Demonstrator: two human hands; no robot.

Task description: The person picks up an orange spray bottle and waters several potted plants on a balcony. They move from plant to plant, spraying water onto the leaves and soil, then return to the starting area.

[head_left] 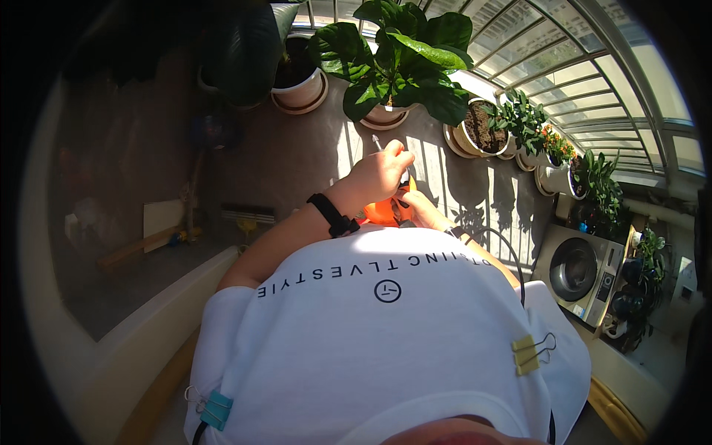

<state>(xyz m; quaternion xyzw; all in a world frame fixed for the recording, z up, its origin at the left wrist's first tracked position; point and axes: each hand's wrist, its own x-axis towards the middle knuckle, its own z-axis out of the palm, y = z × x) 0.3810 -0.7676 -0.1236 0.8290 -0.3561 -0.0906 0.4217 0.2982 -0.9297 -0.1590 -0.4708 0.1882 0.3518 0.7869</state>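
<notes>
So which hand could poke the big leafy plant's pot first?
Probably the left hand: it is raised toward the big leafy plant, holding a thin stick-like tool. The right hand sits lower, against the orange object.

Orange plastic object [384,212], rounded body, looks like a small watering can or sprayer; exact type can't be confirmed since it's mostly hidden. Held at chest height, just above the white shirt edge, between both hands. Glossy, sunlit on the left side, with dark fittings on its right side. Thin pale stick-like item [377,142] pokes up out of the left fist, tilted slightly left, tip pointing toward the big-leafed pot plant.
</notes>
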